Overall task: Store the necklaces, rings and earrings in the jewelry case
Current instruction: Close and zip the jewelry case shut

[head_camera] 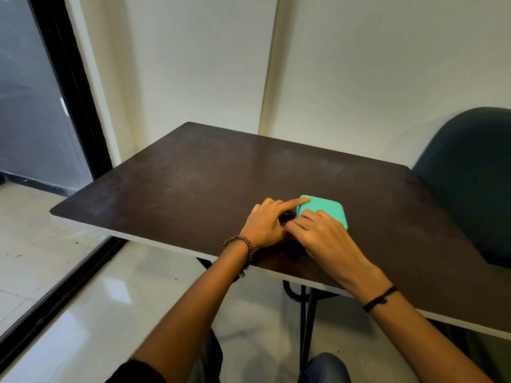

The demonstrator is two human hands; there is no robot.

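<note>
Forearms reach to the shut teal jewelry case (325, 210) near the table's (193, 167) front edge, left hand (264, 226) pressing one forefinger on a corner, right hand (325, 237) flat-fingered on top; it looks light and smooth, probably best gripped by its sides.

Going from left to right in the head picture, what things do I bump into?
Black-framed glass door, brown beaded bracelet, left hand, turquoise square jewelry case, black cord wristband, dark green chair.

— Where's the jewelry case (327, 209)?
— Closed, teal, on the dark table (193, 172). My left hand (264, 226) lays a straight index finger on its far left corner; my right hand (325, 237) rests over its near side.
— Anything else?
— A dark chair (470, 175) at the right.
</note>
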